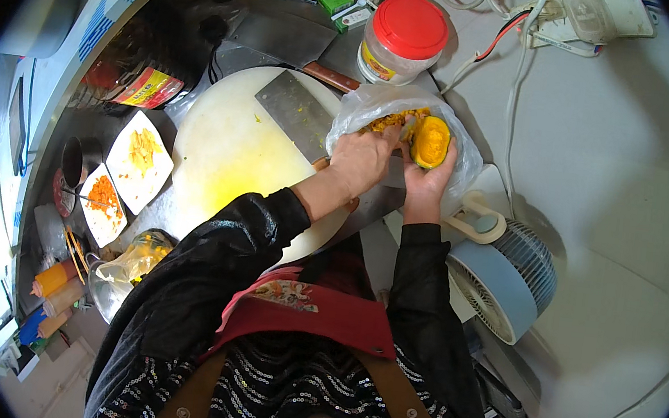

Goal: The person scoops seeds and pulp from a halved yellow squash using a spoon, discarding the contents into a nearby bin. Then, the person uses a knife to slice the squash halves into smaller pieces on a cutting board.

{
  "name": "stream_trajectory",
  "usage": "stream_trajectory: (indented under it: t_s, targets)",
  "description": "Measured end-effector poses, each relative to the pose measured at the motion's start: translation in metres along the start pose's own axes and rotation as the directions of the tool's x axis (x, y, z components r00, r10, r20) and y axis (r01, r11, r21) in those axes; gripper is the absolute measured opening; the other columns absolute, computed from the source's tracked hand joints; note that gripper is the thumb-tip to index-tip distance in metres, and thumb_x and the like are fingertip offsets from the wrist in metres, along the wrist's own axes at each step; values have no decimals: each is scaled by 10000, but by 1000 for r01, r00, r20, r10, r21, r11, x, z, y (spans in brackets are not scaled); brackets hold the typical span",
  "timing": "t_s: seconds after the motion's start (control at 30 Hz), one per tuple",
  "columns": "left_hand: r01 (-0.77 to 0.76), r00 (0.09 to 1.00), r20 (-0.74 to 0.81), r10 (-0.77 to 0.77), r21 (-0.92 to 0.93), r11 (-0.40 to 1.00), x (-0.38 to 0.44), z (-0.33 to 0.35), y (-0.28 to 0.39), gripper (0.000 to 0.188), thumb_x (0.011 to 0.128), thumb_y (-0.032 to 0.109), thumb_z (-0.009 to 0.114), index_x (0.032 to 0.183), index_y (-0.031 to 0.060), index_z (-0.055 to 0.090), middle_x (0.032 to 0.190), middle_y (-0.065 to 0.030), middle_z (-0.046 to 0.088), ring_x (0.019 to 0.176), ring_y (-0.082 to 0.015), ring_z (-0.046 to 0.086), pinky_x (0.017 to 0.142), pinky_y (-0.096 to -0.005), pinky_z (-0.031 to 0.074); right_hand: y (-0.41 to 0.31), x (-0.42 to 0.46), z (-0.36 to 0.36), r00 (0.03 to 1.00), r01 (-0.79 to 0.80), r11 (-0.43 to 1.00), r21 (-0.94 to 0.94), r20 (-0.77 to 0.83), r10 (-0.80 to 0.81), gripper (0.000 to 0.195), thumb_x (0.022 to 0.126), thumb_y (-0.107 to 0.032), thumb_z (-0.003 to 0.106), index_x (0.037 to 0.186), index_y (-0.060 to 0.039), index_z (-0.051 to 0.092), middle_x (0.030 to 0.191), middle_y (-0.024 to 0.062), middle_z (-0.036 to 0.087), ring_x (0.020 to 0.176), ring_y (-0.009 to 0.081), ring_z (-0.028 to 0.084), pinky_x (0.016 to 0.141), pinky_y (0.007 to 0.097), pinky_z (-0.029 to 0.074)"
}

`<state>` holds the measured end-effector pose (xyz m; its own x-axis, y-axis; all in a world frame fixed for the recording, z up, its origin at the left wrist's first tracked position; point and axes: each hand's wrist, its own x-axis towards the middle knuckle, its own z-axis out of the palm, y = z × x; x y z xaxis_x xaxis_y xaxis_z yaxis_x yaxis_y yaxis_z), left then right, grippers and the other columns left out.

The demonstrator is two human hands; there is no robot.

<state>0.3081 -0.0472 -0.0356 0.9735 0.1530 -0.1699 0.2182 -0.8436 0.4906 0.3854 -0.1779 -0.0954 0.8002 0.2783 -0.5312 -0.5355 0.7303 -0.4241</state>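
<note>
My right hand (pixel 429 179) holds a halved pumpkin (pixel 430 142), its orange hollowed face turned up and a thin green rind at its rim. Just left of it, my left hand (pixel 360 157) reaches over the mouth of a white plastic bag (pixel 468 153), fingers curled close to the pumpkin. A small greyish, shiny thing shows between those fingers and the pumpkin; what it is cannot be made out. Orange pumpkin scraps (pixel 389 122) lie inside the bag. Beside my left wrist, a cleaver (pixel 296 112) rests on a round white cutting board (pixel 225 134), its handle mostly hidden.
Behind the board lies a second cleaver (pixel 286 36), near a red-lidded plastic jar (pixel 407 34). Left are two white dishes of chopped food (pixel 155 179) (pixel 113 224) and a bowl with a plastic bag (pixel 122 284). A blue fan (pixel 499 283) stands right; cables (pixel 514 106) run along the wall.
</note>
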Motion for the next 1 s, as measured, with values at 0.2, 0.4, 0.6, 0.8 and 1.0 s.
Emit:
stream_trajectory:
  t_s: [0.2,0.4,0.6,0.8,1.0]
  targets:
    - [-36,998,-55,24,-229,973,-8,-3,22,331,952,247,532,1228,66,554,806,-233,672,717,-427,663,650,-516,531,3,-6,4,965,-46,993,107,260,17,625,938,-490,446,1308,13,474,1284,150,542,1216,343,537,1080,534,389]
    - [-27,998,-63,3,-385,922,-5,8,27,213,955,245,530,952,36,571,807,-242,658,732,-443,648,659,-528,517,6,-10,7,959,-71,987,143,284,28,641,955,-490,407,1375,-5,431,1307,145,539,1213,372,539,1101,548,355]
    - [-1,1000,17,8,-365,931,-2,20,11,194,944,228,543,934,39,581,798,-244,654,802,-436,649,720,-518,508,7,-7,2,935,-92,990,108,351,49,618,958,-489,406,1366,-27,456,1296,148,554,1165,353,562,1080,533,372]
    - [4,998,-58,-33,-438,899,-7,1,8,220,960,223,535,898,23,601,812,-213,662,779,-394,654,727,-464,511,-8,-7,-1,970,-33,993,-114,235,60,543,967,-481,417,1323,-84,521,1289,97,581,1186,290,540,1027,498,400]
    - [130,989,47,-139,-720,682,0,-2,-5,328,1017,284,489,865,18,605,755,-79,636,689,-178,603,678,-325,493,0,-20,17,1000,15,998,-59,15,-14,513,967,-484,445,1338,-139,519,1334,47,555,1258,270,479,1041,500,379]
